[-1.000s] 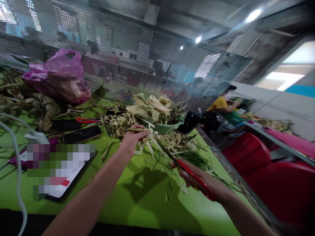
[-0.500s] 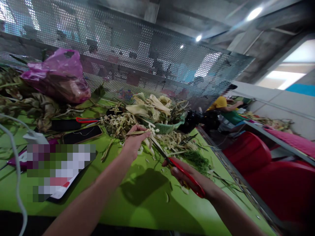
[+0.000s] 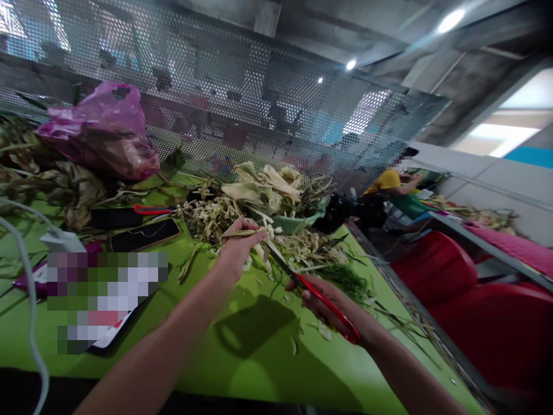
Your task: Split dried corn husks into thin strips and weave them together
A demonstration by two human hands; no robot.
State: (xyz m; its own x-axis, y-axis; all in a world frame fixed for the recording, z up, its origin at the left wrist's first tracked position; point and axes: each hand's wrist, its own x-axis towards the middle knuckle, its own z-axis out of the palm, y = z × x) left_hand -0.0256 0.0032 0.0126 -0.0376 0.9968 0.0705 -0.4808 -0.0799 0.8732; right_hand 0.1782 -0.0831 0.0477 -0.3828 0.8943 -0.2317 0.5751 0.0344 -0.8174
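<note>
My left hand point(image 3: 235, 252) pinches a pale dried husk strip point(image 3: 239, 233) between thumb and fingers, above the green table. My right hand point(image 3: 322, 297) is wrapped round red-handled scissors point(image 3: 330, 311), whose dark blades point up and left to the strip's end at my left fingertips. Whether the blades are closed on it I cannot tell. Just beyond the hands, a pale green basket point(image 3: 298, 223) carries a heap of dried corn husks point(image 3: 263, 187). Cut husk scraps point(image 3: 216, 218) lie around its base.
A pink plastic bag point(image 3: 103, 135) stands at the back left beside dried leaves point(image 3: 78, 190). A phone point(image 3: 144, 235), another red-handled tool point(image 3: 151, 210) and a tablet-like device point(image 3: 116, 329) lie left. Red chairs point(image 3: 436, 268) stand right; a person in yellow point(image 3: 386, 181) sits beyond.
Almost nothing differs. The scissors and my right hand have shifted very slightly upward, while my left hand keeps its pinch on the strip.
</note>
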